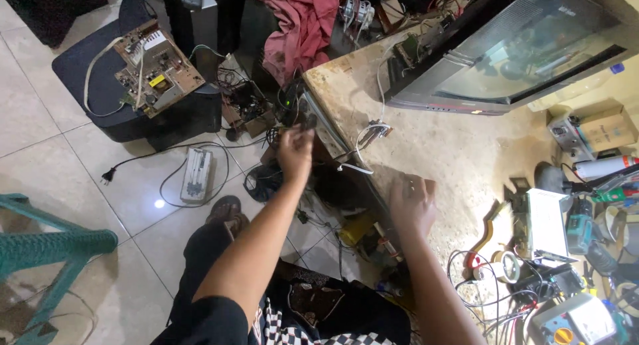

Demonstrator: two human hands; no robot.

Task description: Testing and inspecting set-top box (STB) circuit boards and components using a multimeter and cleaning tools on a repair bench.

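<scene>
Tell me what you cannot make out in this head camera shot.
- Left hand: motion-blurred; whether it grips the small dark object at its fingertips is unclear.
- Right hand: blurred; whatever lies beneath the palm is hidden.
- Grey tube television: cut off by the top edge.
- Yellow-dial multimeter: cut off by the bottom edge.

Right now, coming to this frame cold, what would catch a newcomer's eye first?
The big grey television set lying tilted on the stone bench, upper right, draws the eye first. Next, the person's left hand raised by the bench's corner and right hand resting on its edge. A bare circuit board sits on a dark cabinet, upper left.
</scene>
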